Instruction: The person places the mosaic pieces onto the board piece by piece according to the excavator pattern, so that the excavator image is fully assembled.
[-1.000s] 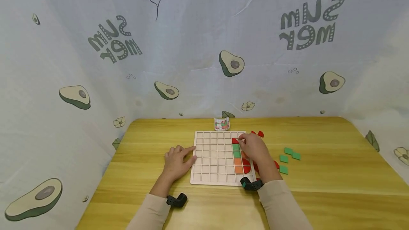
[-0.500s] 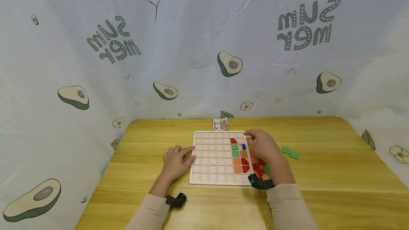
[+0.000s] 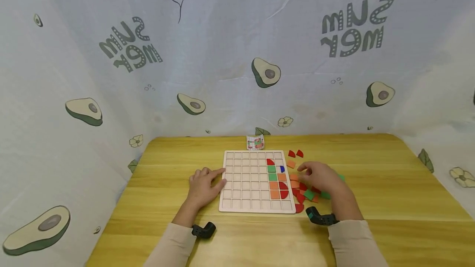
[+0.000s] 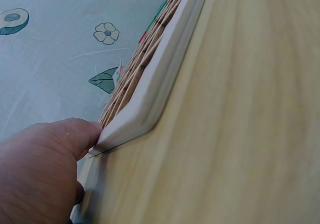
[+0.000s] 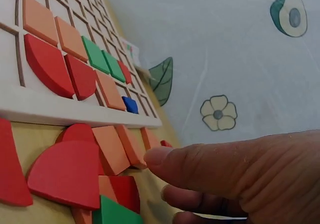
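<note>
A pale wooden grid board point(image 3: 243, 184) lies on the table. My left hand point(image 3: 204, 185) rests at its left edge, index finger and thumb touching the rim; the left wrist view shows the thumb point(image 4: 80, 136) against the board's corner. On the board's right side sit orange and green squares, red quarter-round pieces and a small blue piece point(image 3: 282, 169). My right hand point(image 3: 322, 177) hovers over loose pieces beside the board, thumb and fingers apart with nothing visible between them. Its thumb tip overlaps the loose orange squares point(image 5: 130, 146) in the right wrist view, near a red quarter-round piece point(image 5: 67, 171).
A small printed pattern card point(image 3: 255, 142) stands behind the board. Two red pieces point(image 3: 295, 153) lie near the board's back right corner. A green square point(image 3: 341, 177) is partly hidden behind the right hand. A patterned cloth point(image 3: 222, 52) hangs behind the table.
The right hand has drawn back from the board's upper right cells to the loose pieces on the right, uncovering the small blue piece in a cell. The left hand stays at the rim.
</note>
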### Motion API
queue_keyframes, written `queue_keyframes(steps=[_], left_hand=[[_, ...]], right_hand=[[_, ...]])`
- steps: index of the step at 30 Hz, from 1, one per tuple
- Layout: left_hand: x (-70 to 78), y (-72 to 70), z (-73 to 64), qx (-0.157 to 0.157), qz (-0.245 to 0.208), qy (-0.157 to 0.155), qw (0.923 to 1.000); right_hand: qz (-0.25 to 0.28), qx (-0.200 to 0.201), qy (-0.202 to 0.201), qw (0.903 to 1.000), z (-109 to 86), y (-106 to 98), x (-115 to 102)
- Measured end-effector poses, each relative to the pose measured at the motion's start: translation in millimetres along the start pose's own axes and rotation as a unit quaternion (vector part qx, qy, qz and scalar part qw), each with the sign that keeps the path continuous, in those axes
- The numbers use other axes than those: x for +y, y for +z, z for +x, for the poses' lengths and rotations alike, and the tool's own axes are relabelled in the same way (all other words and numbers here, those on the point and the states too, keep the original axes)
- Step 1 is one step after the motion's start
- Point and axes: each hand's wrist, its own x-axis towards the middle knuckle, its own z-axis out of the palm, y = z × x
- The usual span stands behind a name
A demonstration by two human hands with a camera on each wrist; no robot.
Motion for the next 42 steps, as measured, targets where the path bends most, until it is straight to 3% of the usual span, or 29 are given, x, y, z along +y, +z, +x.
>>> queue_keyframes(steps=[5,24,30,38,42], left_hand=[[1.0,0.0,1.6,-0.002,-0.001,-0.002,1.0],[1.3,-0.5,0.0,0.004,-0.004,0.001,1.0],[1.9,-1.3,0.1,0.004,-0.001,0.002,1.0],[1.5,-1.8,0.6,0.003,0.001,0.0,1.0],[1.9,-1.2,0.7,0.002,-0.002,-0.001,1.0]], right_hand=[[-0.019,-0.018,-0.005,0.9996,6.2,4.8,8.7],[0.001,-0.005,0.0,1.0,8.7,13.5,10.7],[0.005,0.024,-0.006,0.9997,5.5,9.9,0.0],[-0.003,0.047,-0.068,0.9966,10.1,13.5,-20.6],[0.001,0.046,-0.079,0.9958,15.8,19.5,-31.7]])
